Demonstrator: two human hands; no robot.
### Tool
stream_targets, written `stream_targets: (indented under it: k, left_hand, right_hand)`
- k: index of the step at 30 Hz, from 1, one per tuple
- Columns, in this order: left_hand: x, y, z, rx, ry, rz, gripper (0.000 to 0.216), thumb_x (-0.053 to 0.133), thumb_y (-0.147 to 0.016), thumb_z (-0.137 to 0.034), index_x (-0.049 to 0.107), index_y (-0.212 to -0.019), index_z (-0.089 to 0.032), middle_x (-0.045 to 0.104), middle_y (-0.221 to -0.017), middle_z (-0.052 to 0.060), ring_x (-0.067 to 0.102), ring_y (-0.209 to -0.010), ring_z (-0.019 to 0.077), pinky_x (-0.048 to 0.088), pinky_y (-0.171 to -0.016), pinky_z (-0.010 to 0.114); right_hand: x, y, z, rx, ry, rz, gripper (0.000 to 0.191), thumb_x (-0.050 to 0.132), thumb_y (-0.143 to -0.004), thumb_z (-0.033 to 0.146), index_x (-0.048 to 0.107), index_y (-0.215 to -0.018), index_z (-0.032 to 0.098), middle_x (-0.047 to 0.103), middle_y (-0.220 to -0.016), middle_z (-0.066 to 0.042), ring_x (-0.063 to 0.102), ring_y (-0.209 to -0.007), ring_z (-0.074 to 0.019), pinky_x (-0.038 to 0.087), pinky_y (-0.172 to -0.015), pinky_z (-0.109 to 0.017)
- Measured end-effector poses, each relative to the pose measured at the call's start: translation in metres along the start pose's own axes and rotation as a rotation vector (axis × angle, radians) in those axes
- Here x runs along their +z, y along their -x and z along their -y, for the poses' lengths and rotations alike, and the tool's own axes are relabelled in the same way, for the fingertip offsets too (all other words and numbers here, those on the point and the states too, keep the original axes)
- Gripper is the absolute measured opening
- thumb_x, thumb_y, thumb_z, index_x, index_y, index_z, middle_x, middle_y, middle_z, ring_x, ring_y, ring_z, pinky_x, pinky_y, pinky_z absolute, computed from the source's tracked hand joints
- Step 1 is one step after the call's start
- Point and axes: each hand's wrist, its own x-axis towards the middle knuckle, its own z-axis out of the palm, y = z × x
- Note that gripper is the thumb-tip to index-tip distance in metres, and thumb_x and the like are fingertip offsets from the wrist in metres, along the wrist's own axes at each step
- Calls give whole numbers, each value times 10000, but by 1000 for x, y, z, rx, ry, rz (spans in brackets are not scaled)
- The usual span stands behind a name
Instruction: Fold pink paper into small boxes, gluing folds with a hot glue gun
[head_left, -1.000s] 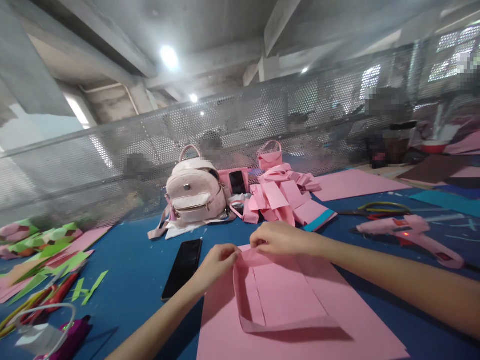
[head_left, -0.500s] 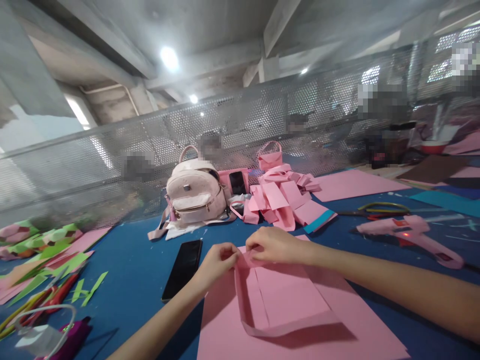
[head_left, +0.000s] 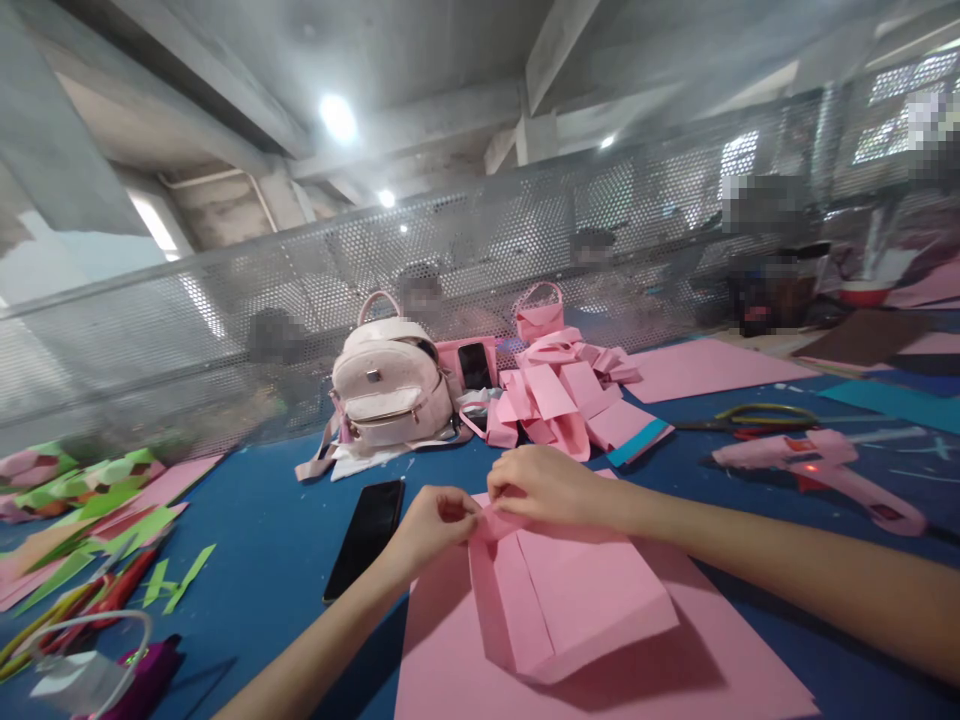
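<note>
A folded pink paper piece [head_left: 577, 600], shaped with low side walls like a shallow box, is held at its far left corner by both hands. My left hand [head_left: 436, 520] pinches that corner between thumb and fingers. Close beside it, my right hand [head_left: 544, 487] has its fingers curled over the far edge, partly hiding the paper there. The near end of the piece tilts up and casts a shadow on the large pink sheets [head_left: 450, 670] below. A black phone [head_left: 365, 540] lies just left of my left hand.
A pink glue gun [head_left: 825, 470] with a lit red light and scissors [head_left: 757, 420] lie right. Behind are a pale backpack [head_left: 394, 385] and a heap of pink paper pieces [head_left: 559, 395]. Red-handled scissors [head_left: 124, 585] and a white charger [head_left: 82, 680] lie left. A perforated metal screen [head_left: 480, 235] stands behind.
The near end of the folded pink paper has lifted and tilted, showing more of its inside. My right hand has shifted slightly left and up; my left hand stays nearly in place.
</note>
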Motion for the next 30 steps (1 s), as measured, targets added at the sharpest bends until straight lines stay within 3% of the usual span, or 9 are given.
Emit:
stream_targets:
  k: [13,19,23,30]
  left_hand:
    - [-8,4,-4,95,-190,-28,101,570,-672,-134,665,-638,-143,664,-623,17,579,-590,132,407,-568,218]
    - [-12,4,-7,108,-216,-40,153,524,-662,-118,674,-660,-147,667,-627,18,592,-590,139,415,-565,221]
    - [-12,2,-5,109,-221,-47,138,528,-663,-122,663,-652,-148,672,-624,22,617,-607,149,434,-583,227]
    - [-5,7,-10,103,-217,-81,74,541,-667,-115,596,-677,-164,690,-707,40,658,-697,177,458,-597,230]
  right_hand:
    - [-8,1,2,80,39,71,148,563,-781,181,699,-828,214,713,-806,-10,625,-763,-175,288,-564,-246]
    - [-30,0,-7,130,105,65,171,596,-712,184,705,-837,224,716,-834,-11,625,-780,-185,314,-585,-241]
    - [-43,1,-20,184,139,146,123,624,-668,201,691,-771,213,684,-761,7,587,-673,-156,291,-550,-236]
    - [-32,0,-24,147,94,262,84,603,-644,156,650,-700,196,624,-684,27,530,-630,-127,232,-496,-231]
